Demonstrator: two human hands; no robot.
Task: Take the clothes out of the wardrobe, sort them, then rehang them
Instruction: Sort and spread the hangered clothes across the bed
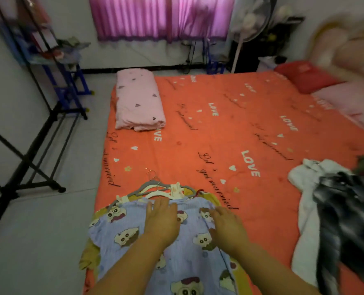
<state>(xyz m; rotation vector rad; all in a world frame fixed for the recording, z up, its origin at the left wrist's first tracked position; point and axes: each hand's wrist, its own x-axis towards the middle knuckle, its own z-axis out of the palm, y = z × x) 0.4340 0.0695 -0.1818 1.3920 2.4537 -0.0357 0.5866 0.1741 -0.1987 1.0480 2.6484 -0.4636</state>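
Head view over a bed [219,128] covered in an orange spread printed with "LOVE" and white hearts. At the near edge of the bed lies a blue cartoon-print garment [134,237], spread flat on top of a yellow garment [87,258] whose edges show around it. A cluster of hangers [164,189] – white and grey, with thin metal hooks – lies on the bed at the blue garment's far hem, hooks pointing toward the middle of the bed. Both hands rest palm-down on the blue garment with fingers straight and spread, grasping nothing: the left hand [163,218] has its fingertips at the far hem, just beside the hangers, and the right hand [227,226] lies beside it, nearer the right edge of the cloth. On the bed's right side sits a loose pile – a white garment [304,177] partly under a dark grey one [346,209]. A folded pink quilt [138,101] with small hearts lies at the bed's far left corner; a red pillow [306,76] lies at its far right corner. A black garment rack [38,145] stands on the floor left of the bed. Beyond the bed hang purple curtains [162,18], with a standing fan [251,22] to their right.
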